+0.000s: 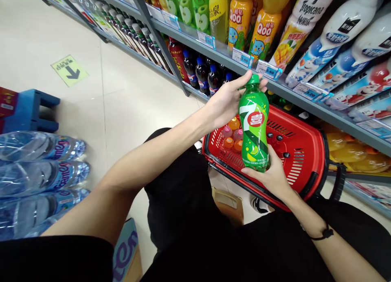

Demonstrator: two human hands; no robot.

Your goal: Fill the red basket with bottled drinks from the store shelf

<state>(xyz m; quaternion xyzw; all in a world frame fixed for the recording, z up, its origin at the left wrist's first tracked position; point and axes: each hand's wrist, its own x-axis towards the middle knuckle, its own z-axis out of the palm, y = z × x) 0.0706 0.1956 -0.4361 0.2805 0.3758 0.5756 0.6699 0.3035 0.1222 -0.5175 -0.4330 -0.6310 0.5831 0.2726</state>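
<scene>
A green 7-branded bottle (254, 129) stands nearly upright in the air, its label facing me. My left hand (230, 97) grips it around the green cap and neck, fingers reaching behind. Lower down, my right hand (273, 172) holds the bottle's base, with the thumb across the bottom front. Beneath the bottle is a red shopping basket (313, 151) with several orange- and pink-capped bottles (233, 133) at its left end and a few dark-capped ones (278, 138) nearer the middle.
Drink shelves (220, 50) run along the top and right, holding juice bottles (240, 19) and cola bottles (201, 72). Wrapped water bottles (36, 172) and a blue stool (33, 111) are at left. A cardboard box (227, 202) is under the basket; a floor arrow sign (69, 70) shows upper left.
</scene>
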